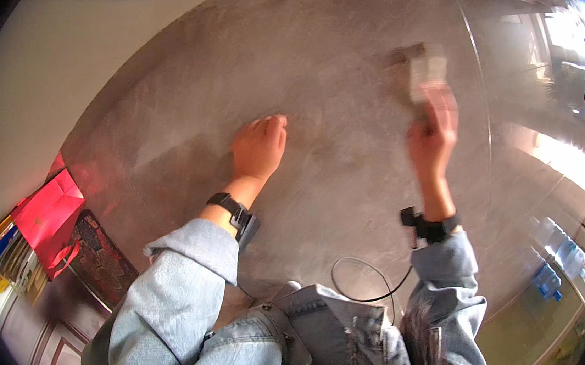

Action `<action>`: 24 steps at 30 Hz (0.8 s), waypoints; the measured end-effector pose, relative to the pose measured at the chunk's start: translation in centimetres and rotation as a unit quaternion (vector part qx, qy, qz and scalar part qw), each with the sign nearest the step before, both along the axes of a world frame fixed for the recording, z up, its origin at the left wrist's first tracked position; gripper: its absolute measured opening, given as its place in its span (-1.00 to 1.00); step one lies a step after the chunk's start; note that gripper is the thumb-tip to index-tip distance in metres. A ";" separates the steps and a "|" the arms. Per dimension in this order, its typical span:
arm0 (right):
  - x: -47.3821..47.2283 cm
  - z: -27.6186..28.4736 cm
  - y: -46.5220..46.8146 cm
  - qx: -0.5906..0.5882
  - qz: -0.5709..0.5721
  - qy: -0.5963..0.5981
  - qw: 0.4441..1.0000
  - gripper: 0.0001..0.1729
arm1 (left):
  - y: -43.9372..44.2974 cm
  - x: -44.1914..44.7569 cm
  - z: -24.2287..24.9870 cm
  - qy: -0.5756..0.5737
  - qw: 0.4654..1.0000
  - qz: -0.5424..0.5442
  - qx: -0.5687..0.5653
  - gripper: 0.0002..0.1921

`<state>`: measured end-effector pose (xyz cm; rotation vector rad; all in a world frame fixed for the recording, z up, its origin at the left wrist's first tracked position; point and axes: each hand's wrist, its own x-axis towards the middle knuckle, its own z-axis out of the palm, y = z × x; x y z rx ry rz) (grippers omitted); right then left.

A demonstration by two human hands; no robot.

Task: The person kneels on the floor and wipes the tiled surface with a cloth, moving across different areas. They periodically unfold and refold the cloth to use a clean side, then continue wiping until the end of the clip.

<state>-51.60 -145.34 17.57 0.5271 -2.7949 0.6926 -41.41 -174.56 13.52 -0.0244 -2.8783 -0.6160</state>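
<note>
A smooth brown-grey surface [346, 187] fills the middle of the head view. Over its centre-left part is my left hand [261, 145], fingers curled in a loose fist, with nothing seen in it. My right hand [432, 125], blurred, is at the right with its fingertips on a small pale rectangular object [428, 72], whose kind the blur hides. A dark shadow lies just left of that object. Both wrists wear black straps with small devices, and a thin black cable [371, 299] loops between the forearms.
At the left are a red paper bag [49, 208], a row of books or folders [11, 255] and a dark patterned panel [100, 256]. Large blue water bottles [547, 281] stand at the lower right. Bright windows are at the right edge.
</note>
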 end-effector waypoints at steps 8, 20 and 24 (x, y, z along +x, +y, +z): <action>-9.1 -3.3 4.7 0.171 -0.450 -0.078 0.873 -0.44 | 0.3 -0.5 -0.5 0.035 0.999 0.019 -0.015 -0.86; 2.1 -3.5 -31.5 0.088 0.091 0.011 0.992 -0.51 | -5.6 8.7 2.3 0.014 0.932 0.153 0.327 -0.96; 9.0 -3.3 -35.3 0.053 0.305 0.026 0.950 -0.56 | -13.8 16.5 5.1 0.004 0.937 0.232 0.261 -0.96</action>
